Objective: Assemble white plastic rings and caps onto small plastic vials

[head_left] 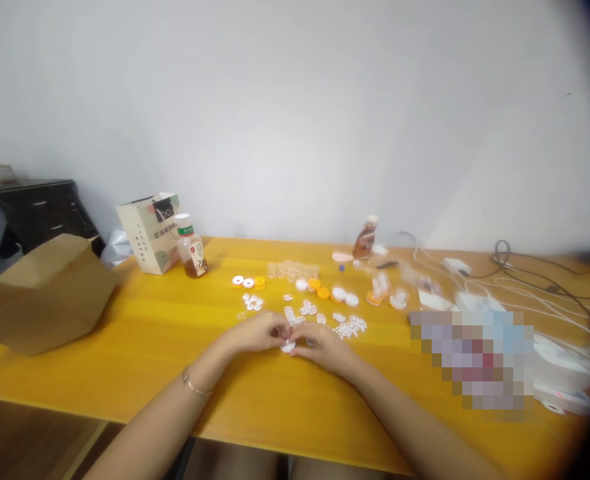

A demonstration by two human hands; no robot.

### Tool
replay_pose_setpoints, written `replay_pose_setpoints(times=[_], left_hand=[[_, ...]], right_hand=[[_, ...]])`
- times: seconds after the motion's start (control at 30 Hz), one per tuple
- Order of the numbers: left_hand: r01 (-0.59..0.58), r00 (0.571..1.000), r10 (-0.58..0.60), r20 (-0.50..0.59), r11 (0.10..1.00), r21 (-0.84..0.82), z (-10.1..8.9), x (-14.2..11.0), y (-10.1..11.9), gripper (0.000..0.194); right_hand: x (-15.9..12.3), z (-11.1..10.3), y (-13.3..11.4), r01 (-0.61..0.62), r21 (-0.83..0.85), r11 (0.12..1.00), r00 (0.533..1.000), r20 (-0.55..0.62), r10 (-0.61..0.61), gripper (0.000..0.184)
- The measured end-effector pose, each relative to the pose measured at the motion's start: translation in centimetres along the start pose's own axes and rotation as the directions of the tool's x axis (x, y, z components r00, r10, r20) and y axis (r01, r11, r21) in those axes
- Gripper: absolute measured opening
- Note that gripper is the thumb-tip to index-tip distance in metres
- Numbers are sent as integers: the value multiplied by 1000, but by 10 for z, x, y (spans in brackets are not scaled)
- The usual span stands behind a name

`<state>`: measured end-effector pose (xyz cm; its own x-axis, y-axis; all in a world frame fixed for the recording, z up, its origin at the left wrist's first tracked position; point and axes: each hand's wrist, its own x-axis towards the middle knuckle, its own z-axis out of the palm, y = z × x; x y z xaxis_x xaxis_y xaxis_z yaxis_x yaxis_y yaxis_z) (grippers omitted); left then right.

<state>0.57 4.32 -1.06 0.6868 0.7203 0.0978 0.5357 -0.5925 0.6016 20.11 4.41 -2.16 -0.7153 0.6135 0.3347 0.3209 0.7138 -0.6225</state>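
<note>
A small white round piece (pixel 287 347) is between my two hands, low over the front middle of the table. My left hand (pixel 263 331) pinches it from the left with bent fingers. From the other side, the thumb and fingers of my right hand (pixel 325 345) close on the same piece. Just beyond the fingers lie white openwork pieces (pixel 351 326) in a loose pile, with more near a white strip (pixel 289 315). Several small white discs (pixel 253 303) are grouped to the left. Farther back are white and orange round lids (pixel 323 293) and clear little cups (pixel 293 271).
On the left stand a brown paper bag (pixel 49 293), a printed carton bag (pixel 147 233) and a bottle (pixel 191 247) of dark drink. Another bottle (pixel 365 239) is at the back. Cables (pixel 539 273) and a pixelated patch (pixel 479 360) fill the right side of the table (pixel 139 360).
</note>
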Motion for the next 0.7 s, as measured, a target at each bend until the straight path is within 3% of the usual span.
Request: replay_pose_setpoints(times=[0.7], left_hand=[[13,1000,-15,-19,992,-126,3,2,-7,11]], right_hand=[[0,2,4,6,-11,1000,1000,18,-6,19]])
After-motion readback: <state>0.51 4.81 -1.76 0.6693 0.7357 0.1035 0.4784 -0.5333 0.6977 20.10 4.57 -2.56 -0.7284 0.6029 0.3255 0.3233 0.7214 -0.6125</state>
